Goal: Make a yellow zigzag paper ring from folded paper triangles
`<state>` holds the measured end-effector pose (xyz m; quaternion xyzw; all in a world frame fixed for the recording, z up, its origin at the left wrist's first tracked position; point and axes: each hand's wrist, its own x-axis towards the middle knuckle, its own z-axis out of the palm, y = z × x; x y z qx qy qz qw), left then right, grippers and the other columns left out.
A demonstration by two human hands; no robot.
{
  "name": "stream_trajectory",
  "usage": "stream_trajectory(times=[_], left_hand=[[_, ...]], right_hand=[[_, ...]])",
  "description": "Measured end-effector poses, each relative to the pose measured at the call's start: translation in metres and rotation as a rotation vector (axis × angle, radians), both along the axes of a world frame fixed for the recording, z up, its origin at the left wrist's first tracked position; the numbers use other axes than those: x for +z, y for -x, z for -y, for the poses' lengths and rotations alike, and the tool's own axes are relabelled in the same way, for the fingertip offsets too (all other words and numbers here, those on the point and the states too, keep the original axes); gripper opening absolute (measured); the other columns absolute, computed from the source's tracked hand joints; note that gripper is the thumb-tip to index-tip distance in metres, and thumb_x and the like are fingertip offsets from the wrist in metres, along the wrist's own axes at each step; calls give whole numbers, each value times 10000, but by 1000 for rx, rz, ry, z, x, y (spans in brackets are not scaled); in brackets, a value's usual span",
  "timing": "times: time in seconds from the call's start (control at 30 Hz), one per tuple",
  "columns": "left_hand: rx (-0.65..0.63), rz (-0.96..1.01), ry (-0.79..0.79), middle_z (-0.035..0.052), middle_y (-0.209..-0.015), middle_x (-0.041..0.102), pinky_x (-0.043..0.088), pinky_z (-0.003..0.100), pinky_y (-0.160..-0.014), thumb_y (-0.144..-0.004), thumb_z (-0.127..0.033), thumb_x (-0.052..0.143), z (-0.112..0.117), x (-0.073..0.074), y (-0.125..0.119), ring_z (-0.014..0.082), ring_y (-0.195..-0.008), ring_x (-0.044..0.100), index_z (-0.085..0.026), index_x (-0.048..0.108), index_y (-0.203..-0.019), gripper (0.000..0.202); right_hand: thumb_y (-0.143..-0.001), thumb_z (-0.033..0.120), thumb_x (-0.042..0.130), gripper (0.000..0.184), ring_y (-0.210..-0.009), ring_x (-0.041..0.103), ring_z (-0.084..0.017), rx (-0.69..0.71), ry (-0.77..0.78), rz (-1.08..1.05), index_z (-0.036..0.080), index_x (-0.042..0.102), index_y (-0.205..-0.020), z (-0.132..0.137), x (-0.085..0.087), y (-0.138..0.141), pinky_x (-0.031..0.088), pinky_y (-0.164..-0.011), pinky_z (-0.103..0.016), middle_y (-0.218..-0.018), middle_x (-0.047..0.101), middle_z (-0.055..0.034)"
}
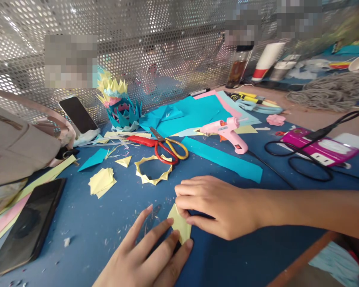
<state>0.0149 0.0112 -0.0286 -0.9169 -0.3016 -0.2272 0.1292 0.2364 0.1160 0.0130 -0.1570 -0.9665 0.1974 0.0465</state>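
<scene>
A small folded piece of pale yellow paper lies on the blue table in front of me. My left hand is flat with its fingers spread, several fingertips pressing the paper's left and lower edges. Curled fingers and thumb of my right hand grip the upper right side of the same paper, partly hiding it. Just beyond is a ring of folded yellow paper points. Left of that ring are a stack of yellow paper squares and a small yellow triangle.
Scissors with red and yellow handles lie behind the ring. A pink glue gun rests by a blue paper strip. Left is a dark phone; farther back stands a folded-paper model. A magenta power strip sits right.
</scene>
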Motion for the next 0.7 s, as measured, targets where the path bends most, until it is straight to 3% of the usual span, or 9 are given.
stream_trajectory(times=[0.17,0.37,0.7], left_hand=[[25,67,-44,-29,-941,732,202,528,-1201,-1004,-154,423,2,-12,-6,168,-1090,659,-235,678,-1176,317],[25,96,-65,-40,-921,732,187,511,-1209,-987,-149,462,1,-11,-7,168,-1069,666,-233,711,-1106,288],[-39,142,-55,-17,-962,742,289,539,-1168,-990,-191,474,0,-14,0,195,-1136,648,-246,717,-1063,259]], right_hand=[[-896,199,494,76,-692,429,-159,1,-126,-10,175,522,-830,5,-3,0,319,-633,-294,-826,537,-27],[-910,207,463,90,-692,415,-169,25,-211,-6,174,516,-846,7,-7,0,311,-631,-311,-838,534,-35],[-906,223,470,91,-725,450,-183,54,-229,6,177,534,-861,7,-7,-1,318,-641,-325,-862,544,-45]])
